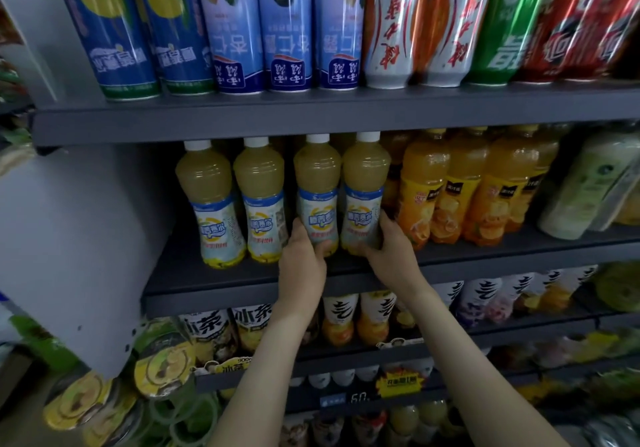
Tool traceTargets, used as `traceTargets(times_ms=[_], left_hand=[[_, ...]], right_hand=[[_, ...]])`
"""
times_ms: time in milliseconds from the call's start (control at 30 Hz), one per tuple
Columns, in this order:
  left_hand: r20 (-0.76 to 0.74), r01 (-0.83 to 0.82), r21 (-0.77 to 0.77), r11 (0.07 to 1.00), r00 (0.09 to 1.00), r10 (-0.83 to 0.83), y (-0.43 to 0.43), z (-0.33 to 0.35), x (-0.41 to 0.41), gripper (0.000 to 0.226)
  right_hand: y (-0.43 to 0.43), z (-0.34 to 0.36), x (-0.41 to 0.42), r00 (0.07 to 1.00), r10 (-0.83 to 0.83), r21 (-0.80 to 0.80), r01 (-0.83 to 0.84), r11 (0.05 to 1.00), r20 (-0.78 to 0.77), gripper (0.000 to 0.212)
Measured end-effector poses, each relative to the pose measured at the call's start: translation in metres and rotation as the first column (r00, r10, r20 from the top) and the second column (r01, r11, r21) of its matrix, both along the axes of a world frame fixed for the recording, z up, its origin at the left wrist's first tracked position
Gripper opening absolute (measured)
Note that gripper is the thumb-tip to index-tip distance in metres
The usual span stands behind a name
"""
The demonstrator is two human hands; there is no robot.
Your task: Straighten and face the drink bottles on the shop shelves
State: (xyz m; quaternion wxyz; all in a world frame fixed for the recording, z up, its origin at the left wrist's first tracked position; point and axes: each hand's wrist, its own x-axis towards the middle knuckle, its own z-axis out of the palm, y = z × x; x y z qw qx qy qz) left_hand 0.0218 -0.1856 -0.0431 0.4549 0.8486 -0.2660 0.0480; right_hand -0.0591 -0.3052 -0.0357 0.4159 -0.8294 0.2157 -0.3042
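Juice bottles [317,200] are held low, fingers [297,227] of left hand [304,256] and right hand [391,249] wrapped round one each; judged full, heavy, slick. The narrow waist is advised.

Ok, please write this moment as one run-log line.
left hand: grips third juice bottle | right hand: grips fourth juice bottle | labels: forward

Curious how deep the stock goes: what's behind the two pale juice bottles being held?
Dim yellowish tops of further bottles show between the caps. Lower down, the held juice bottles, left hand and right hand cover the rest.
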Motion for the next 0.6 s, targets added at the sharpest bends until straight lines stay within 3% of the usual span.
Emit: traceTargets(times_ms=[100, 200, 300, 367, 467, 600], left_hand=[[0.065, -0.045, -0.028, 0.999, 0.997, 0.047, -0.003, 0.000, -0.019, 0.069], [0.235, -0.107, -0.146, 0.983, 0.962, 0.140, -0.013, 0.000, -0.054, 0.074], [0.366, 0.006, -0.175, 0.985, 0.929, 0.059, -0.036, -0.005, -0.079, 0.059], [0.284, 0.059, -0.163, 0.985, 0.959, -0.010, -0.057, -0.001, -0.088, 0.052], [0.143, 0.034, -0.193, 0.981, 0.990, -0.007, -0.093, 0.005, -0.098, 0.064], [0.037, -0.099, -0.220, 0.971, 0.993, 0.109, -0.134, 0.007, -0.103, 0.077]], right_hand=[[0.009, -0.003, -0.005, 0.999, -0.009, -0.042, 0.011, 0.999, 0.042, 0.070], [0.009, -0.008, -0.019, 0.990, -0.120, -0.147, 0.131, 0.980, 0.076, 0.057], [-0.011, -0.010, -0.047, 0.960, -0.199, -0.221, 0.241, 0.945, 0.196, 0.042], [-0.033, -0.010, -0.069, 0.925, -0.289, -0.193, 0.340, 0.921, 0.248, 0.045], [-0.078, -0.012, -0.096, 0.851, -0.470, -0.104, 0.503, 0.858, 0.236, 0.060], [-0.138, -0.010, -0.121, 0.868, -0.468, -0.049, 0.481, 0.875, 0.169, 0.079]])
